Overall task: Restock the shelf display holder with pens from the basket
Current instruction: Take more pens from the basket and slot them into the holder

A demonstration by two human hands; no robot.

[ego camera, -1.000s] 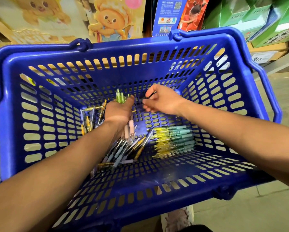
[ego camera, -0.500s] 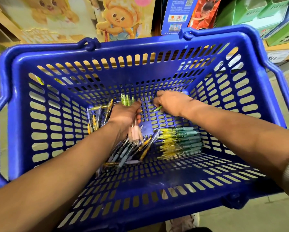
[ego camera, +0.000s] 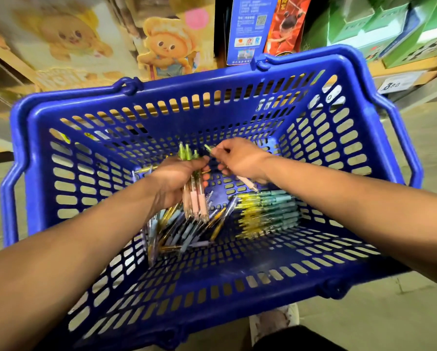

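A blue plastic basket (ego camera: 237, 282) fills the view, and both my arms reach into it. My left hand (ego camera: 177, 178) grips a bunch of pens (ego camera: 196, 196) with green tops and pink barrels, held upright above the basket floor. My right hand (ego camera: 240, 159) holds a single pen (ego camera: 247, 183) of the same kind, its green tip close to the bunch. Loose mixed pens (ego camera: 182, 231) lie on the basket floor below my left hand. A neat row of yellow and teal pens (ego camera: 265, 214) lies to their right. The shelf display holder is not visible.
Behind the basket, a shelf carries cartoon bear boxes (ego camera: 166, 49), a blue card (ego camera: 247, 29), a red pack (ego camera: 285, 24) and green boxes (ego camera: 379, 24). A price label (ego camera: 399, 83) sits on the shelf edge at right. Floor shows on both sides, my shoe (ego camera: 275, 323) below.
My right hand has lifted a pen off the basket floor and brought it toward the bunch. My left hand rose slightly with its pens. The view has swung a little to the left.
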